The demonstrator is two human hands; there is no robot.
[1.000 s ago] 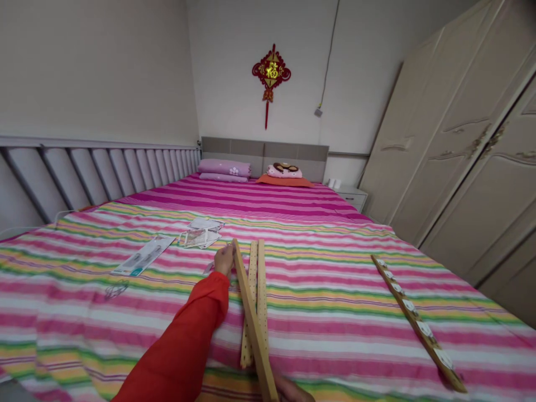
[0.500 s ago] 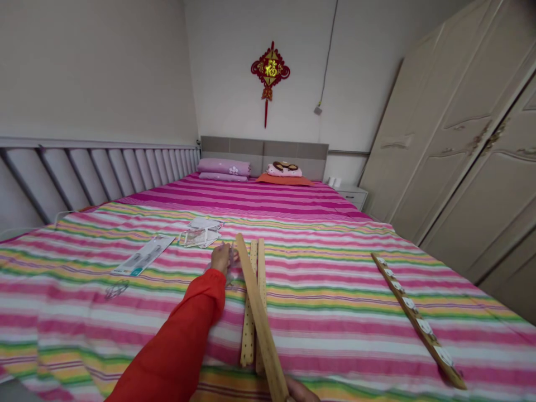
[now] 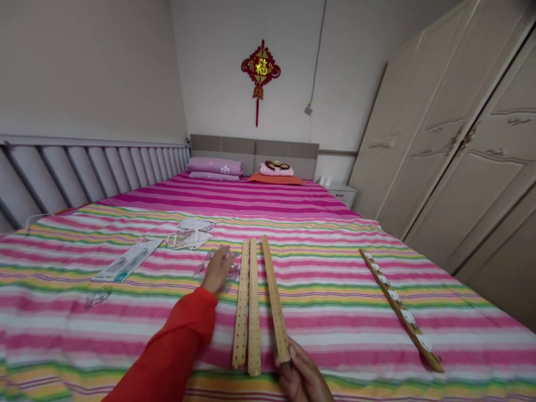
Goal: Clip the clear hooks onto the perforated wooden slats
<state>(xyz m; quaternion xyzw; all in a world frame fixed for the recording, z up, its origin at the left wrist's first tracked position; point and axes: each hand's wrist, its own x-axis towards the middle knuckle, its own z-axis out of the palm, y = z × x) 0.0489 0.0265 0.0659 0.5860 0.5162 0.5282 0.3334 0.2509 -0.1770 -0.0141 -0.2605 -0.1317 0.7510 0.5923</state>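
Three long perforated wooden slats lie side by side on the striped bedspread (image 3: pixel 335 290). My right hand (image 3: pixel 302 377) grips the near end of the rightmost slat (image 3: pixel 274 297), which lies flat beside the other two slats (image 3: pixel 247 301). My left hand (image 3: pixel 216 272), in a red sleeve, reaches forward just left of the slats. Its fingers rest on a small clear plastic packet (image 3: pixel 209 262), and motion blur hides whether they are closed.
A fourth wooden slat with white fittings (image 3: pixel 397 306) lies to the right. Flat packets (image 3: pixel 128 260) and papers (image 3: pixel 190 234) lie at the left. Pillows (image 3: pixel 215 166) sit at the headboard, a padded rail (image 3: pixel 84 173) runs on the left, and a wardrobe (image 3: pixel 460 139) stands on the right.
My right hand has lowered the slat it held from across the other two to lie flat at their right. My left hand has let go of its far end and moved left.
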